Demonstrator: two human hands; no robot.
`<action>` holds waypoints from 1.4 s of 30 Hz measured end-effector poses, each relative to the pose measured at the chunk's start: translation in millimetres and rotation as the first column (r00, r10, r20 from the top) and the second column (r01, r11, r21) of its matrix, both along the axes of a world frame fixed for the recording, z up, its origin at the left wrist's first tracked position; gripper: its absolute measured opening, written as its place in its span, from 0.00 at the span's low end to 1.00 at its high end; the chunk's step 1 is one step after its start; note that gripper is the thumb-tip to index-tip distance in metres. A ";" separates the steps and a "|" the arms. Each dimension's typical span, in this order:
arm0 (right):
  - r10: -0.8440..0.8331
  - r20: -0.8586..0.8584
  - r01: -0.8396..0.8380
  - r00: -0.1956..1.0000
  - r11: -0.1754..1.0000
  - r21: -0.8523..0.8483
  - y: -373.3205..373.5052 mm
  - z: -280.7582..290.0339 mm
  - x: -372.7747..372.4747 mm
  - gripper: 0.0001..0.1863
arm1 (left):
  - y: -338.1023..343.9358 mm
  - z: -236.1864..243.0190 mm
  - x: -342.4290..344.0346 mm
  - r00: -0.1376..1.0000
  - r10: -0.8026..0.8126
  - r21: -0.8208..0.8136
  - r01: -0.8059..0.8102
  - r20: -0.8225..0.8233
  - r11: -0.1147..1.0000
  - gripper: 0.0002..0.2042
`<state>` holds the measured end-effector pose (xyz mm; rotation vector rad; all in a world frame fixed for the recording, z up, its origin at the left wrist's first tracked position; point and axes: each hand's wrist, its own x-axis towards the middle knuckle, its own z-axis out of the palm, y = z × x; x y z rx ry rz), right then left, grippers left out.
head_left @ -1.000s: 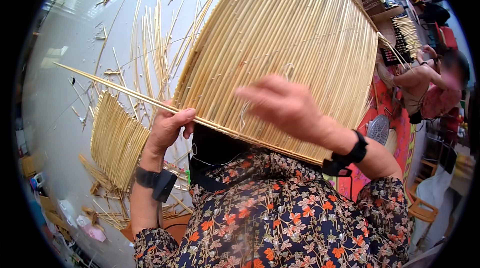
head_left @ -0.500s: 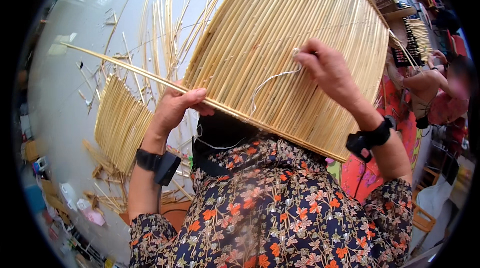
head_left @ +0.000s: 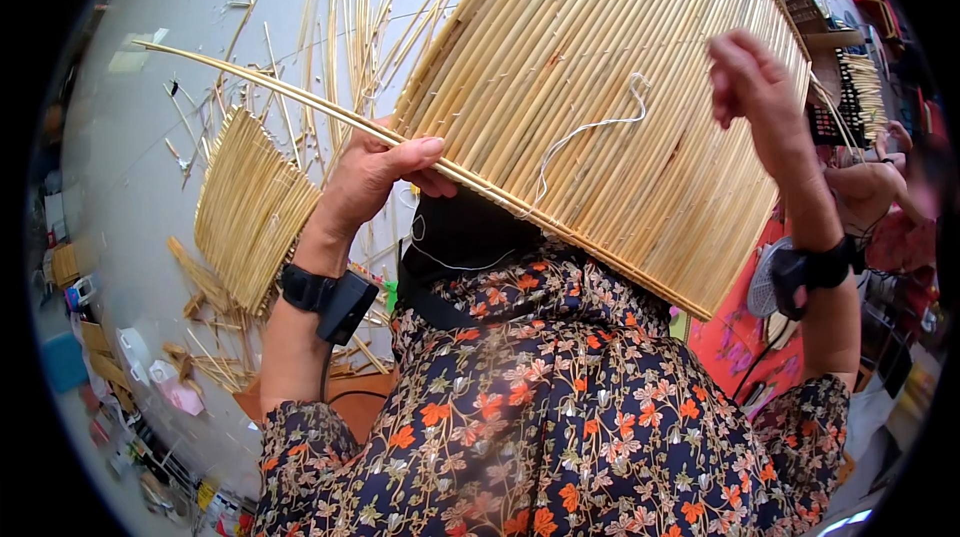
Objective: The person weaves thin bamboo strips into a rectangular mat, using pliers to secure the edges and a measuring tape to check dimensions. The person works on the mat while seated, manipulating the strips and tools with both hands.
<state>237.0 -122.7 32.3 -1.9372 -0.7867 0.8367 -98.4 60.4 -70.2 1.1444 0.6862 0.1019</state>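
A large mat of pale stalks [head_left: 590, 107], stitched together side by side, slopes up from my lap. My left hand [head_left: 385, 169] is closed around its near edge at the left corner, thumb on top, pinching long thin stalks [head_left: 265, 83] that lie along that edge and stick out to the left. White string [head_left: 572, 140] trails loosely across the mat from the near edge, ending in a small loop. My right hand [head_left: 755, 92] is lifted over the mat's right part, away from the string. Its fingers are loosely bent and slightly blurred, with nothing visible in them.
A smaller stalk mat [head_left: 250, 212] lies on the floor at left, with loose stalks [head_left: 345, 37] scattered beyond it. At right are a red flowered cloth [head_left: 735, 297], a round white fan-like grille [head_left: 768, 277], and another person [head_left: 870, 192] seated near a stack of short stalks [head_left: 862, 97].
My right hand has let go of the string and moved right and slightly up. The string now lies on the mat. The left hand keeps its grip, shifting slightly right in view with the mat.
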 end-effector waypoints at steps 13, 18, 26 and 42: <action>0.268 -0.653 0.063 0.708 0.897 0.437 1.6 7.5 -1.1 0.08 | -6.3 2.4 -0.2 0.995 0.089 -0.043 -0.087 0.044 0.995 0.15; 0.387 -0.662 0.062 0.641 0.834 0.548 -4.4 34.0 37.4 0.10 | -8.5 6.7 2.5 0.994 0.098 -0.050 -0.096 0.041 0.994 0.15; 0.522 -0.400 -0.141 0.753 0.722 0.677 -42.5 105.6 -15.9 0.05 | -18.4 15.5 2.5 0.989 0.139 -0.135 -0.130 0.057 0.982 0.15; -0.239 -0.895 0.271 0.377 0.952 -0.140 -320.3 -118.4 -103.8 0.08 | -77.6 45.3 29.3 0.974 0.206 -0.351 -0.162 0.093 0.922 0.18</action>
